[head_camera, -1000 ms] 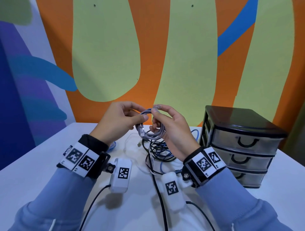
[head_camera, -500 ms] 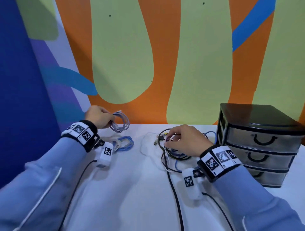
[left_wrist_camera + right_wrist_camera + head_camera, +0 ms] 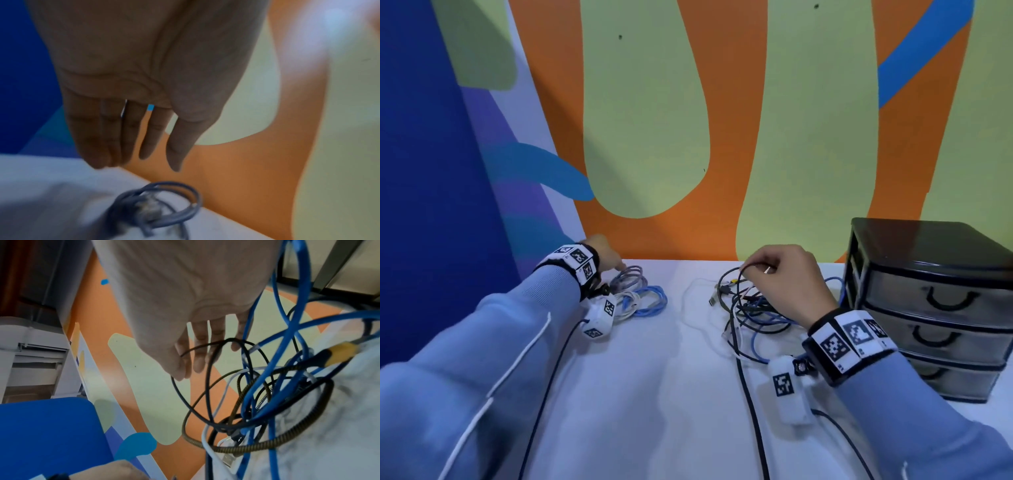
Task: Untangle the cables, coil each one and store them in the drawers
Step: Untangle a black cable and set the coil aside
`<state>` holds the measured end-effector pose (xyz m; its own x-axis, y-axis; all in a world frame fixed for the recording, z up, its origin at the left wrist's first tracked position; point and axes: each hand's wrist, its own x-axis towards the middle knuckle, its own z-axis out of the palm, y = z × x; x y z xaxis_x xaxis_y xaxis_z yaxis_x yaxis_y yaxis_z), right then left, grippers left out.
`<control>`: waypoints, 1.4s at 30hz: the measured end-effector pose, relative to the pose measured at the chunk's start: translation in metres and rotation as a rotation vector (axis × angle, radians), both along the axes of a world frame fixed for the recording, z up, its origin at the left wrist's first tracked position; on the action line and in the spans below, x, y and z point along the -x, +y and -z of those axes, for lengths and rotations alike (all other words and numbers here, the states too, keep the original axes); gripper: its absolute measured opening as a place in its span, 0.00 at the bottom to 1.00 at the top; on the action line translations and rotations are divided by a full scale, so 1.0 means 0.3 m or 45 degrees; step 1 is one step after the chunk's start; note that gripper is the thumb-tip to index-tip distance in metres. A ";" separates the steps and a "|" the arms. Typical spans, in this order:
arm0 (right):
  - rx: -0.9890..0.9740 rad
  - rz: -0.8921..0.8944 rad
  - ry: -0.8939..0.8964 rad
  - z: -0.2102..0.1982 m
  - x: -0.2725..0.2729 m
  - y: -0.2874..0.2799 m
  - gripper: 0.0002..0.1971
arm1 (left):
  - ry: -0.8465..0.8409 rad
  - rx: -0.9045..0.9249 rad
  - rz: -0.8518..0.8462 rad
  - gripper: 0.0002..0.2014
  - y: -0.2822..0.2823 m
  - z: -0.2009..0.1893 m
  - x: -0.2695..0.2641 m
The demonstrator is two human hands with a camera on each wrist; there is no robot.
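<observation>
At mid-left of the head view the left hand (image 3: 604, 255) hovers by a grey coil (image 3: 628, 281) on the desk (image 3: 654, 394); the left wrist view shows its fingers (image 3: 115, 138) straight, holding nothing, the coil (image 3: 160, 209) below them. A blue coil (image 3: 650, 299) lies just beside. Right of centre the right hand (image 3: 787, 281) pinches a black cable (image 3: 739, 277) lifted from the tangle (image 3: 753, 308); the right wrist view shows it between thumb and fingers (image 3: 197, 353). Drawers (image 3: 941, 308) stand closed at right.
</observation>
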<state>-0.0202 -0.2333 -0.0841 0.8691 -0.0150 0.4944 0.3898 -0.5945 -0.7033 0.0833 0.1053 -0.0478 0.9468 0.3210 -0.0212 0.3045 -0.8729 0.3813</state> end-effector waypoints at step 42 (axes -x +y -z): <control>-0.290 -0.004 -0.393 -0.072 0.036 -0.007 0.10 | -1.007 0.357 0.961 0.33 -0.477 -0.083 0.375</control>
